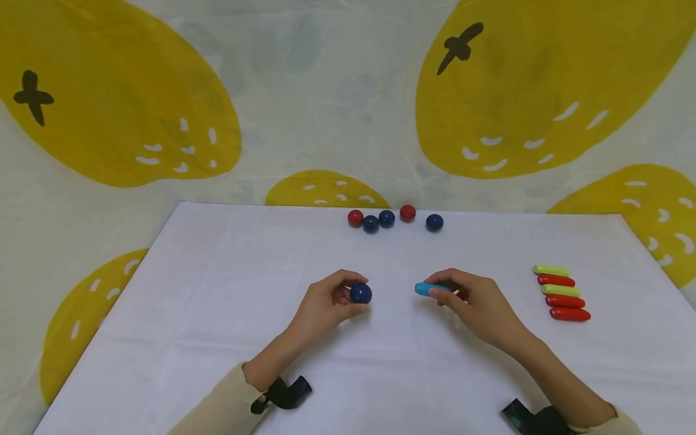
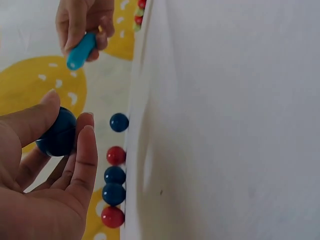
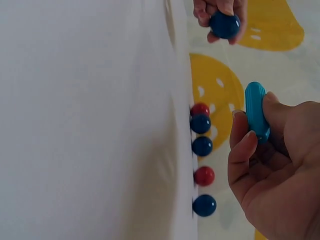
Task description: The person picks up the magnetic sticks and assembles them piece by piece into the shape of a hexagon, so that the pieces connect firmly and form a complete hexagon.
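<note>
In the head view my left hand (image 1: pixel 322 305) pinches a glossy dark blue ball (image 1: pixel 361 293) between thumb and fingers, over the middle of the white table. To its right, my right hand (image 1: pixel 481 305) grips a light blue rounded stick (image 1: pixel 426 289) between thumb and fingertips, its free end pointing left toward the ball. Fine ridges show along the stick (image 3: pixel 255 102) in the right wrist view. A gap separates the two hands. The left wrist view shows the ball (image 2: pixel 61 134) held between thumb and fingers.
Along the far edge of the white table (image 1: pixel 244 254) sit two red balls (image 1: pixel 407 212) and three dark blue balls (image 1: pixel 434 223). At the right lie several short sticks in a column, red ones (image 1: pixel 570 314) and yellow-green ones (image 1: pixel 551 270). A cloth with yellow shapes (image 1: pixel 337 90) hangs behind.
</note>
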Action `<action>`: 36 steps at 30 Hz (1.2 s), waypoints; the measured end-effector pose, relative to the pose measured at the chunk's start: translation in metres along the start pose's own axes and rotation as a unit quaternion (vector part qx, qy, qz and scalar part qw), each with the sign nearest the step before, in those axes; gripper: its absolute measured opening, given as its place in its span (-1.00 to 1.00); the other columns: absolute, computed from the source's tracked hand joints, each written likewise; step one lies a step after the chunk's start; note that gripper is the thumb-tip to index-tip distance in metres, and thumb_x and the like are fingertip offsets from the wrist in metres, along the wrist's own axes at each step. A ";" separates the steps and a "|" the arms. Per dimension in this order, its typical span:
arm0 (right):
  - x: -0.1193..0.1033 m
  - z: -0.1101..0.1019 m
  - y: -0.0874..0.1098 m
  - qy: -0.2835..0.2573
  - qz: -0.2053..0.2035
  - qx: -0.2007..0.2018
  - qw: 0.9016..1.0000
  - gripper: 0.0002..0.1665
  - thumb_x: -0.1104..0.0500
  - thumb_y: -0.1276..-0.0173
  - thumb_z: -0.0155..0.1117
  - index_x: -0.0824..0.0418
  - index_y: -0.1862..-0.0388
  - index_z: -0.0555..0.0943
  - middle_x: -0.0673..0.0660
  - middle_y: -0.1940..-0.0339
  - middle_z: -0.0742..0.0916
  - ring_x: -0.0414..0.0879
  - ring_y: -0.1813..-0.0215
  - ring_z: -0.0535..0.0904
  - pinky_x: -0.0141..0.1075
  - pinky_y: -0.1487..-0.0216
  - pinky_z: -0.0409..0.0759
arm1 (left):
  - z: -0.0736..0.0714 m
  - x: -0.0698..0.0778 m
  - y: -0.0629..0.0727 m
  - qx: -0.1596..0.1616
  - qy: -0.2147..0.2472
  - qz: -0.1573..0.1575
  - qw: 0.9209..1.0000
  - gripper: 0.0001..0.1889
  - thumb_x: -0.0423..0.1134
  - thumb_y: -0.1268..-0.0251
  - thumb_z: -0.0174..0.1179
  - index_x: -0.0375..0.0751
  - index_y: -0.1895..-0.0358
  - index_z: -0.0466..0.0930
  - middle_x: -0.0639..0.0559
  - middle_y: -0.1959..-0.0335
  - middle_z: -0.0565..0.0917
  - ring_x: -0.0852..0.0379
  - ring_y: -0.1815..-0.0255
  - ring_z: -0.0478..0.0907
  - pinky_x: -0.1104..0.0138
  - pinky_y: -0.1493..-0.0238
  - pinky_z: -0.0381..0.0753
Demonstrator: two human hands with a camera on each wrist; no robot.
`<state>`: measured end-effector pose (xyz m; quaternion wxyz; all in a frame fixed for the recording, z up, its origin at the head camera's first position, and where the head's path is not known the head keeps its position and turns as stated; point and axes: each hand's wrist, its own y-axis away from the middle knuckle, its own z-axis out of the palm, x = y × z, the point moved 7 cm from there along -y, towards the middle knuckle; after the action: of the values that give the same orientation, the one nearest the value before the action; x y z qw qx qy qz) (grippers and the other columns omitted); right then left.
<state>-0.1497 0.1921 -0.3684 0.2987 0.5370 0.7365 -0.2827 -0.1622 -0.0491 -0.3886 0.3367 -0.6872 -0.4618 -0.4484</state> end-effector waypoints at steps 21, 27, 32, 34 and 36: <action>-0.014 0.049 0.000 -0.036 -0.042 -0.027 0.998 -0.84 0.08 -0.29 0.32 0.01 0.15 0.66 -0.20 0.35 0.67 -0.25 0.46 0.51 -0.37 0.38 0.53 | 0.024 -0.011 0.009 -0.022 0.006 0.040 0.999 -0.60 -0.24 0.00 0.47 -0.06 0.04 0.58 0.14 0.27 0.64 0.25 0.44 0.49 0.43 0.37 0.49; -0.009 0.056 0.001 -0.038 -0.036 -0.031 0.998 -0.84 0.05 -0.31 0.31 -0.01 0.15 0.67 -0.18 0.36 0.67 -0.27 0.52 0.49 -0.38 0.43 0.50 | 0.026 -0.015 0.009 -0.029 0.006 0.047 0.998 -0.60 -0.25 -0.01 0.46 -0.09 0.03 0.57 0.12 0.24 0.65 0.27 0.43 0.49 0.44 0.35 0.52; -0.007 0.059 0.001 -0.043 -0.032 -0.030 0.998 -0.84 0.05 -0.29 0.32 -0.03 0.15 0.66 -0.17 0.37 0.67 -0.27 0.53 0.49 -0.38 0.44 0.50 | 0.027 -0.016 0.009 -0.031 0.006 0.051 0.998 -0.59 -0.25 -0.01 0.46 -0.10 0.03 0.57 0.16 0.24 0.64 0.27 0.43 0.49 0.43 0.35 0.52; -0.008 0.060 0.001 -0.048 -0.033 -0.032 0.998 -0.84 0.04 -0.29 0.32 -0.02 0.15 0.66 -0.16 0.39 0.66 -0.26 0.55 0.47 -0.38 0.47 0.49 | 0.027 -0.017 0.009 -0.032 0.005 0.050 0.998 -0.58 -0.25 -0.01 0.47 -0.09 0.03 0.56 0.19 0.25 0.64 0.27 0.44 0.50 0.43 0.35 0.52; -0.009 0.061 0.001 -0.052 -0.034 -0.034 0.998 -0.83 0.03 -0.30 0.32 -0.01 0.15 0.66 -0.16 0.41 0.65 -0.26 0.56 0.45 -0.38 0.50 0.47 | 0.027 -0.017 0.009 -0.033 0.003 0.051 0.998 -0.58 -0.25 0.00 0.47 -0.09 0.03 0.56 0.21 0.27 0.63 0.27 0.44 0.50 0.43 0.35 0.52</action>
<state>-0.1383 0.1414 -0.4023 0.3448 0.4861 0.7469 -0.2947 -0.1487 -0.0338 -0.4151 0.3378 -0.7195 -0.4099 -0.4475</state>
